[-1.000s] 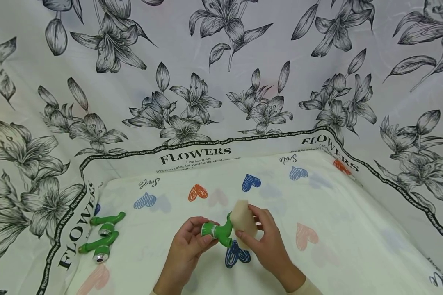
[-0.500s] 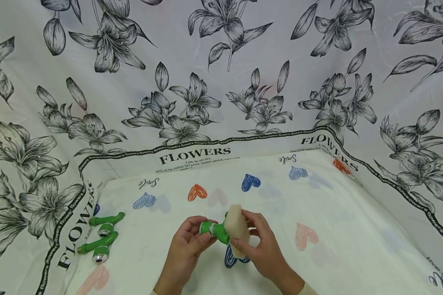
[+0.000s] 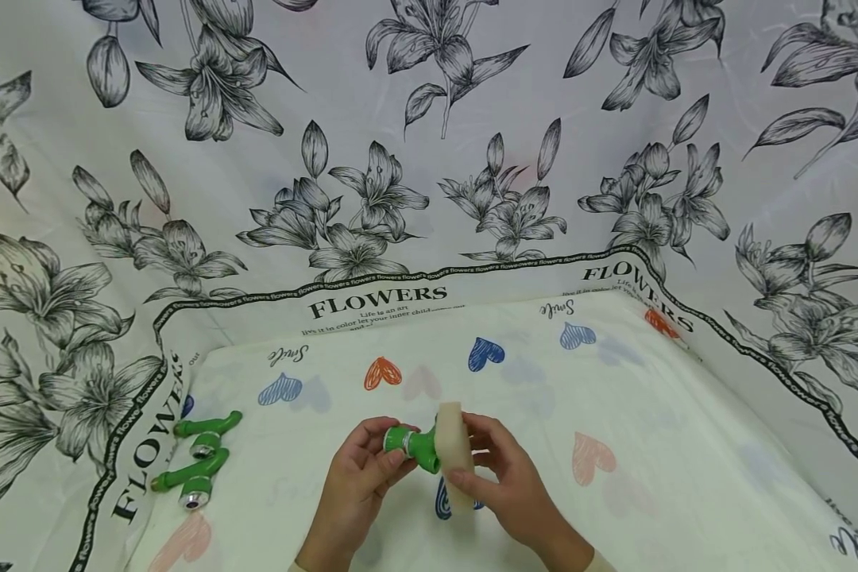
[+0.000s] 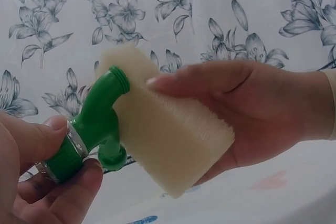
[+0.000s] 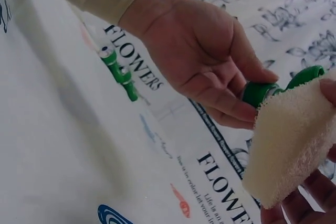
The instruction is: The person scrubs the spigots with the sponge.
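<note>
My left hand (image 3: 357, 481) pinches a green tap (image 3: 420, 450) by its ringed barrel, between thumb and fingers. The tap forks into two short arms, and a silver band circles it, as the left wrist view shows. A cream, fuzzy sponge (image 3: 454, 457) is in my right hand (image 3: 511, 488), thumb on one side and fingers behind. Held on edge, the sponge lies against the forked end of the tap and partly hides it in the head view. From the right wrist, the sponge (image 5: 294, 135) covers most of the tap.
Two more green taps, a rear one (image 3: 207, 433) and a front one (image 3: 193, 479), lie at the left side of the table. A white cloth (image 3: 314, 492) with printed hearts covers the table. Flower-printed curtain (image 3: 429, 199) surrounds it at the back and sides.
My right hand has brought the sponge leftward over the tap's forked end and turned it more edge-on. My left hand has kept its grip on the tap, shifting only slightly left.
</note>
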Available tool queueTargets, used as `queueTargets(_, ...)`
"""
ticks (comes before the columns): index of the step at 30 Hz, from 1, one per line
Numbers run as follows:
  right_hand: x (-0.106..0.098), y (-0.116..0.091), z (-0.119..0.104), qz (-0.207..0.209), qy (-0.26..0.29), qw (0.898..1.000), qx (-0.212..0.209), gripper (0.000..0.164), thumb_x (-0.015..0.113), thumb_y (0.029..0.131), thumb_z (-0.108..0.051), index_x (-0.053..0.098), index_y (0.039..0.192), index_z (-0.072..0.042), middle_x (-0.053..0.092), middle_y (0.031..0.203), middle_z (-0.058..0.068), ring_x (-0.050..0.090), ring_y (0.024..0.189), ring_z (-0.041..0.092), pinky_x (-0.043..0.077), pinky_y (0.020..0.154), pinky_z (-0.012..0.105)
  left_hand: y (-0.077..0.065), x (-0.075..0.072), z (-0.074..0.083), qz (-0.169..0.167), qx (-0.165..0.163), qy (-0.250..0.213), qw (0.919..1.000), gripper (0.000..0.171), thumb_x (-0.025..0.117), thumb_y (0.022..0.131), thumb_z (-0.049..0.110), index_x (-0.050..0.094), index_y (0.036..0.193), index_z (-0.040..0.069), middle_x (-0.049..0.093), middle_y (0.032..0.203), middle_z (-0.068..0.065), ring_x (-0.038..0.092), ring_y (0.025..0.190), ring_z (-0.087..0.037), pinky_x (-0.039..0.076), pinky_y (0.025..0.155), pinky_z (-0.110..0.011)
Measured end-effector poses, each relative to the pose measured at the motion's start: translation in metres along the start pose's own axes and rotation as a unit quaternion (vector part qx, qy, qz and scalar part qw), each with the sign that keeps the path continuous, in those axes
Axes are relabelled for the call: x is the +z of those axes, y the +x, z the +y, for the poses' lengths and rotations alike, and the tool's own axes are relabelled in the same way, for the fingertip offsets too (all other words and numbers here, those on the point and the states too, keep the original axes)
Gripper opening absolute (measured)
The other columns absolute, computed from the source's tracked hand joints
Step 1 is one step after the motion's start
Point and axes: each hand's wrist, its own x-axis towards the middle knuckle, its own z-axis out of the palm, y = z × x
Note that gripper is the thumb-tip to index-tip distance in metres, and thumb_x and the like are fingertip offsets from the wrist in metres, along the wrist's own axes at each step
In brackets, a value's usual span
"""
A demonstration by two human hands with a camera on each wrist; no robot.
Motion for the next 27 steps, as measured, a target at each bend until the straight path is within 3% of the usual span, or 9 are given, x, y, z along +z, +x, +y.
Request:
queueTargets(5, 0.0007, -0.0019, -0.0013, -0.04, 0.016, 0.997, -0.061, 0.062, 0.08, 0.099, -0.006, 0.055, 0.155, -0.016, 0.06, 0.144, 0.01, 0.061, 0.121, 0.033, 0.058, 0.101, 0.039, -0.0001, -0.0015, -0.0014, 0.015, 0.002, -0.003, 0.9999, 0.034, 0.063, 0.106, -0.009, 0.05, 0.137, -0.008, 0.07, 0.129, -0.02, 0.073, 0.115, -0.028, 0.057, 0.102, -0.05)
queueTargets(11, 0.0015, -0.0008, -0.0022, -0.027, -0.011, 0.995, -0.093, 0.064, 0.082, 0.098, -0.006, 0.055, 0.155, -0.018, 0.062, 0.141, 0.006, 0.062, 0.119, 0.031, 0.058, 0.098, 0.04, -0.0007, -0.0021, -0.0024, 0.01, 0.007, -0.007, 0.9999, 0.032, 0.063, 0.105, -0.009, 0.052, 0.135, -0.005, 0.07, 0.129, -0.02, 0.073, 0.115, -0.027, 0.057, 0.102, -0.05)
queueTargets(18, 0.0008, 0.0001, 0.0002, -0.012, -0.033, 0.996, -0.087, 0.065, 0.083, 0.098, -0.01, 0.055, 0.155, -0.021, 0.061, 0.14, 0.005, 0.062, 0.119, 0.03, 0.059, 0.097, 0.04, -0.0003, -0.0011, -0.0019, 0.014, 0.006, -0.006, 0.9999, 0.034, 0.065, 0.104, -0.008, 0.051, 0.135, -0.005, 0.069, 0.129, -0.02, 0.073, 0.115, -0.028, 0.057, 0.102, -0.049)
queueTargets(27, 0.0015, 0.0047, 0.0027, 0.022, -0.064, 0.997, -0.031, 0.067, 0.084, 0.098, -0.02, 0.054, 0.157, -0.03, 0.06, 0.141, -0.003, 0.06, 0.122, 0.029, 0.057, 0.102, 0.04, -0.0008, 0.0013, 0.0006, 0.021, -0.013, -0.006, 0.9997, 0.036, 0.068, 0.104, -0.006, 0.05, 0.136, -0.006, 0.068, 0.131, -0.023, 0.073, 0.117, -0.032, 0.057, 0.102, -0.049)
